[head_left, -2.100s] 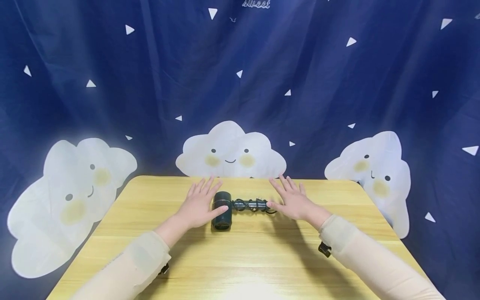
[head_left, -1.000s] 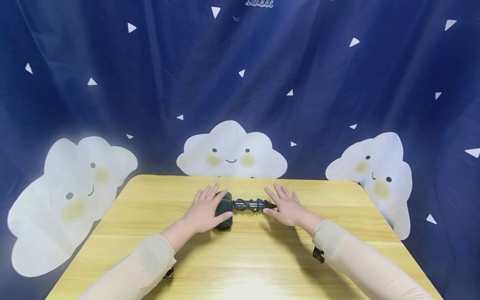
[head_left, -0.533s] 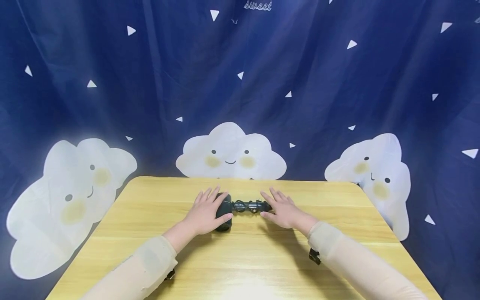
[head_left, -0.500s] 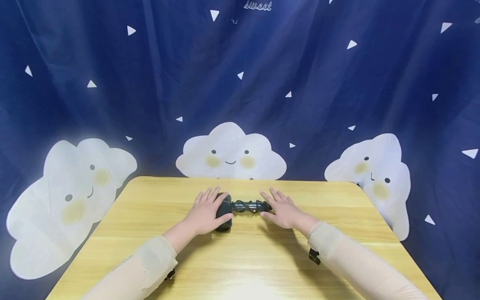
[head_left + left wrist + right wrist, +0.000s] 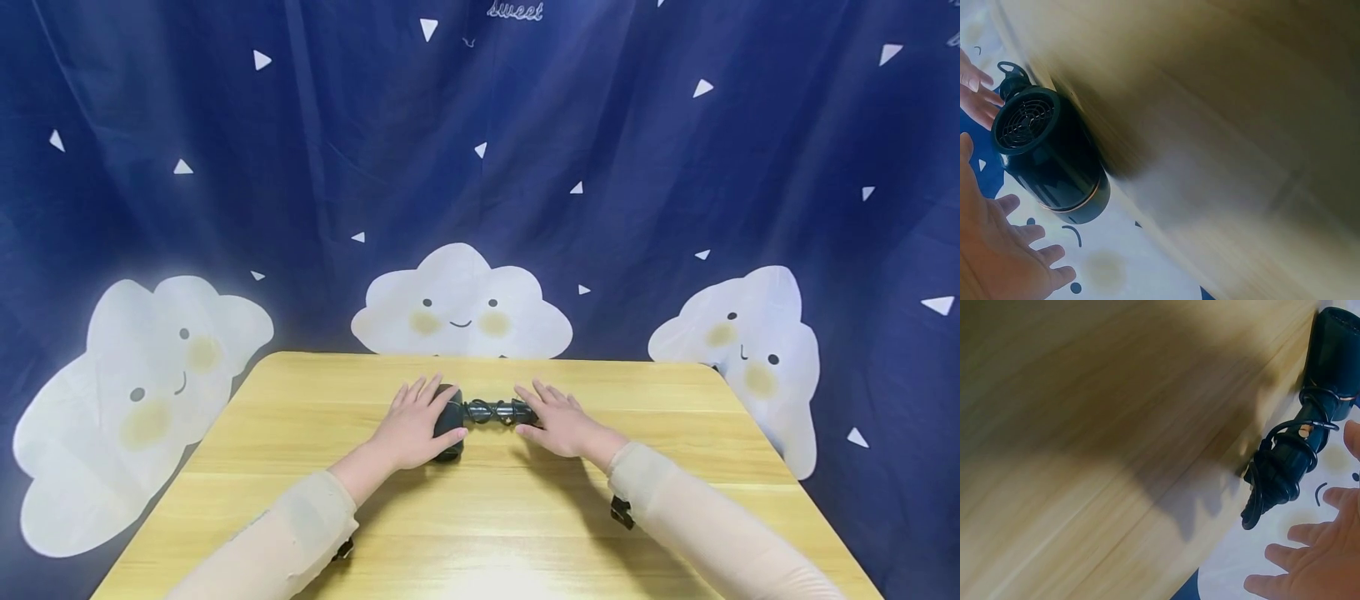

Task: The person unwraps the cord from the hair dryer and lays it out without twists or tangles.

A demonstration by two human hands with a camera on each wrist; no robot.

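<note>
- We see a black hair dryer [image 5: 449, 415] lying on the wooden table [image 5: 480, 508], just below the centre of the head frame; its barrel sits left, its handle [image 5: 483, 412] points right.
- Our left hand [image 5: 408, 429] covers part of the barrel in that view, fingers straight and spread; in the left wrist frame we see a gap between hand and barrel, so the grip is apart.
- Our right hand [image 5: 564, 425] hovers by the handle's far end, fingers likewise spread, clamped on nothing; the right wrist frame shows it at lower right, apart from the handle.
- We see the cord [image 5: 1291, 442] wound round the handle.
- A round grille [image 5: 1027, 124] shows on the barrel at left in the left wrist frame.
- Behind the table we see a blue curtain [image 5: 480, 100] with white clouds [image 5: 461, 312].
</note>
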